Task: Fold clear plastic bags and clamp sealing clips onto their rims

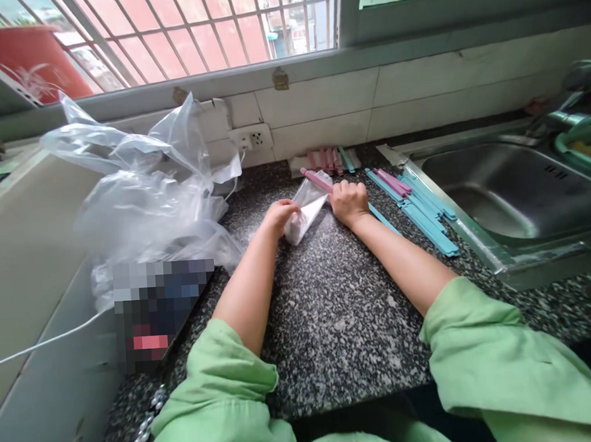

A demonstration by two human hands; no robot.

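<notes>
Over the speckled counter [342, 325], my left hand [281, 216] pinches the side of a small clear plastic bag [301, 222]. My right hand [349, 201] is closed round one end of a pink bag sealing clip [317, 179], which lies along the bag's upper edge. Whether the clip is locked on the bag I cannot tell. Just right of my right hand lie loose blue sealing clips [428, 223] and pink clips [393, 183]. Behind the bag, several pink clips and a blue one [346, 159] sit on a pale flat packet [299, 164].
A heap of clear plastic bags [144, 197] fills the left side, beside a pixelated dark device [166, 315] with a white cable [47, 343]. At right is a steel sink [514, 187] with a green basin [583, 140]. A wall socket [251, 139] is behind.
</notes>
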